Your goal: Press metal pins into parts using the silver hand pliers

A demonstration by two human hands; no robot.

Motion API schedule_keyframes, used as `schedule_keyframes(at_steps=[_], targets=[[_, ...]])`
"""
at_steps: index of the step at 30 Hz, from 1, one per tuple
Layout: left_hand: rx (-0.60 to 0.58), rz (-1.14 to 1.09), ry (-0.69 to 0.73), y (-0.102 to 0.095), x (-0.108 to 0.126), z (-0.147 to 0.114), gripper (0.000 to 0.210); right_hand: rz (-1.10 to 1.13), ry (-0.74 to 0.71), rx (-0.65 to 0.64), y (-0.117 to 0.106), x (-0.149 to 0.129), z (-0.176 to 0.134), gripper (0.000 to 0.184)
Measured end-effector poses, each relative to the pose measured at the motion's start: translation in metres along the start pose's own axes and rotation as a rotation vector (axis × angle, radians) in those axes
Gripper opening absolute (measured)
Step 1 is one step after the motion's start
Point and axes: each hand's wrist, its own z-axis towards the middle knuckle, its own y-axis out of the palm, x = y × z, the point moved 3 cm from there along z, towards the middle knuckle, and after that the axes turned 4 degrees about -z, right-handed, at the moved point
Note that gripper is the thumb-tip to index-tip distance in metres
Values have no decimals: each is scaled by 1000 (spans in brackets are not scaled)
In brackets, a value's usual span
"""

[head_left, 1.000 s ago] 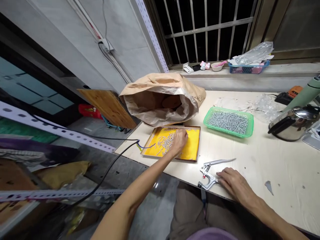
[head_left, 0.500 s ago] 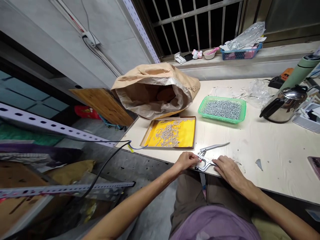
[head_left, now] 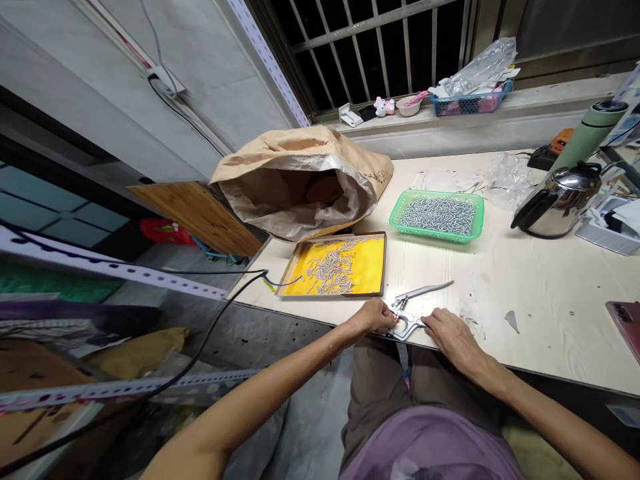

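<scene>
Silver spring-loaded pliers lie at the table's front edge, one long handle pointing right and away from me. The fingers of my left hand are pinched together at the head end, beside a small red bit; whether they also hold a small part there is hidden. My right hand is closed on the end of the nearer handle, thumb and fingers together. Just beyond my left hand, a shallow tray with a yellow lining holds a loose pile of small metal pins or screws.
A green plastic basket full of small metal pieces stands farther back. Left of it a large open paper sack lies on its side. A steel kettle, a green flask and a phone are to the right.
The whole view has shifted slightly. Both hands stay at the pliers with almost the same grip, and the pliers' jaw end sits a little differently under my left fingers.
</scene>
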Motion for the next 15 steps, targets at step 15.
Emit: schedule_keyframes(at_steps=[15], targets=[[24,-56,-84,4,-3,-6,22,-96,58,-89,-5,6,5,24]])
